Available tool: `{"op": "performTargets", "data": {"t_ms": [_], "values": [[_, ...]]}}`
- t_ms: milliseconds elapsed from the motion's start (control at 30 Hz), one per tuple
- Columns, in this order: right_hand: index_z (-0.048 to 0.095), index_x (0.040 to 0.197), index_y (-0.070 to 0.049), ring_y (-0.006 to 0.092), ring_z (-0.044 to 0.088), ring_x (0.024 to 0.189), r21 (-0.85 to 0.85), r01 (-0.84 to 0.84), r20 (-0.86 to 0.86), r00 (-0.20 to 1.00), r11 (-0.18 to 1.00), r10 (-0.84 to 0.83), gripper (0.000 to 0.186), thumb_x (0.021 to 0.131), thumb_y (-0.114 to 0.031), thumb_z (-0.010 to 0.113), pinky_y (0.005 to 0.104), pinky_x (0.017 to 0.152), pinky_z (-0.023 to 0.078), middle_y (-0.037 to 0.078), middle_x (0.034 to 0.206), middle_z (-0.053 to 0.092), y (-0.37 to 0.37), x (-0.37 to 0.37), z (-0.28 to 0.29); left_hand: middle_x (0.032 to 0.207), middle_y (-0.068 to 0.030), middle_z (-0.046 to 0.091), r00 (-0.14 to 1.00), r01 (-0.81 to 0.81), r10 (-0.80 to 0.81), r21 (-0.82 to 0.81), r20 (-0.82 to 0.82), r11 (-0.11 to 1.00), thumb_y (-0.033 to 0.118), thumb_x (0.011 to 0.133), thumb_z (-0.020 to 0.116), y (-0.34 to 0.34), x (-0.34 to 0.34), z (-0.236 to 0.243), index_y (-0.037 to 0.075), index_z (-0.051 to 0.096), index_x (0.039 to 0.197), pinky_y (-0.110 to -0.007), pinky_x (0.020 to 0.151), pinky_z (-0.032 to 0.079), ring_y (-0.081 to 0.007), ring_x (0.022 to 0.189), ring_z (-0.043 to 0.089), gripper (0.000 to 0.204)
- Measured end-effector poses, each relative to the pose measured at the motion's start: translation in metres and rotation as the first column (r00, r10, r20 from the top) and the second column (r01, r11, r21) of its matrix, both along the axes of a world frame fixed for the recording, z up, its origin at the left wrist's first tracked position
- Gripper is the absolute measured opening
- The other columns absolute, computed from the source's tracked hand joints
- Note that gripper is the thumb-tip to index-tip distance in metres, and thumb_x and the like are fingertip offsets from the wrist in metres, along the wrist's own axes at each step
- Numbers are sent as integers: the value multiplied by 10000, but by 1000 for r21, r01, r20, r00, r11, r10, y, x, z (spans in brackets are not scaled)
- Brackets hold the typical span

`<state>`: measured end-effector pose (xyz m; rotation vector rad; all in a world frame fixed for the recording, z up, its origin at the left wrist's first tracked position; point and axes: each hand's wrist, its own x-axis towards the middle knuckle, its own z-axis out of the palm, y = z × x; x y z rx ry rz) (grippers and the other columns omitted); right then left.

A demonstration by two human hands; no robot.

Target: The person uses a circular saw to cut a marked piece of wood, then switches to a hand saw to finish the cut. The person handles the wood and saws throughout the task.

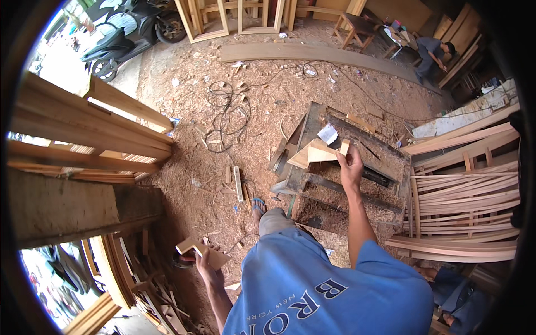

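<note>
My left hand [209, 269], low on the left beside my body, is closed around a notched, angular piece of pale wood [216, 257]. Stretched forward over a worn wooden workbench [312, 120], my right hand [350, 166] has its fingers closed at the end of a wedge-shaped wood piece [319, 152] with a small upright block at that end. Whether this is one piece or several touching pieces, I cannot tell. A crumpled white paper [328, 134] lies on the bench just behind it. The thumb side of my left hand is partly hidden by the wood.
Shavings cover the floor, where a coiled black cable [228, 114] and wood offcuts [239, 184] lie. Curved slats [463, 195] are stacked at right, with wooden frames [95, 125] at left. A motorbike [131, 33] stands far left; another person [430, 53] bends far right.
</note>
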<state>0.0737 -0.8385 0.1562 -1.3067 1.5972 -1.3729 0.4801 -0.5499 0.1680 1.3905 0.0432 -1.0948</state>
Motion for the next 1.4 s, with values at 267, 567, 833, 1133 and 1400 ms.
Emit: {"op": "performTargets", "data": {"t_ms": [267,567,833,1133,1400], "values": [[637,1262,-20,271,666,996,229,13,-430,898,973,89,406,870,-94,715,361,912,521,140,1204,683,-49,-6,43,982,-106,634,983,174,-169,-78,77,982,259,956,627,-129,60,27,8,429,1459,-369,800,555,-232,924,670,596],[540,1398,-57,247,642,1049,29,140,354,924,990,-142,412,1004,-159,604,403,918,501,99,1151,680,-51,15,13,991,-97,643,958,271,-273,-42,-86,962,199,983,578,-167,61,-2,46,477,1377,-381,819,542,-224,910,657,434],[511,1385,9,153,413,765,-375,189,899,-165,908,406,534,1012,-364,597,283,662,414,106,1061,484,-25,49,3,1002,-97,638,905,416,-418,-45,-76,908,188,972,605,-202,128,-23,42,453,1402,-391,789,548,-244,913,666,479],[563,1127,-58,130,497,676,63,298,953,264,952,-146,190,1038,-225,571,269,586,462,59,918,548,-15,116,-24,1099,-134,643,806,591,-591,-102,29,800,250,988,571,-283,245,-52,66,481,1322,-401,854,548,-258,989,663,392],[582,1295,-32,194,681,937,237,232,801,503,943,-325,365,1006,-252,617,335,817,575,102,1097,692,-22,93,-35,1119,-162,675,767,624,-594,-62,242,779,278,1004,613,-323,296,-47,62,488,1209,-427,830,566,-264,1008,674,323]]}}
